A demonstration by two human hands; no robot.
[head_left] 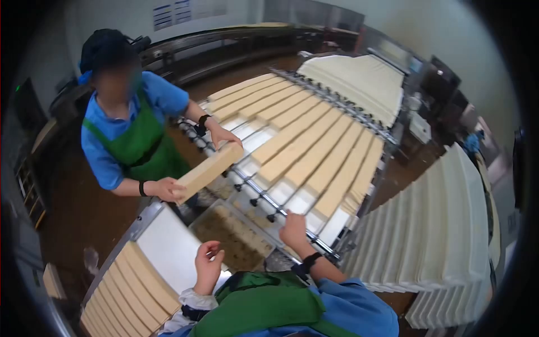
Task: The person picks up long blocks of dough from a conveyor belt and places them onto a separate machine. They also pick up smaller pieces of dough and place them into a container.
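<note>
Pale slabs (314, 151), right grip (295, 227) resting beside them, left grip (208, 264) half-open

- Type of place: food-production floor, a factory line rather than a home kitchen.
- Conveyor line (264, 199): steel rails and rods carrying long pale slabs (314, 140) in parallel rows.
- Stacked white sheets (432, 224): large ranks just beside the line.
- Staff dress: green apron (137, 140) over a blue shirt, dark cap — uniform workwear.
- Surroundings: printed notices (174, 12) on the wall, brown floor (84, 213), steel machinery behind.
</note>
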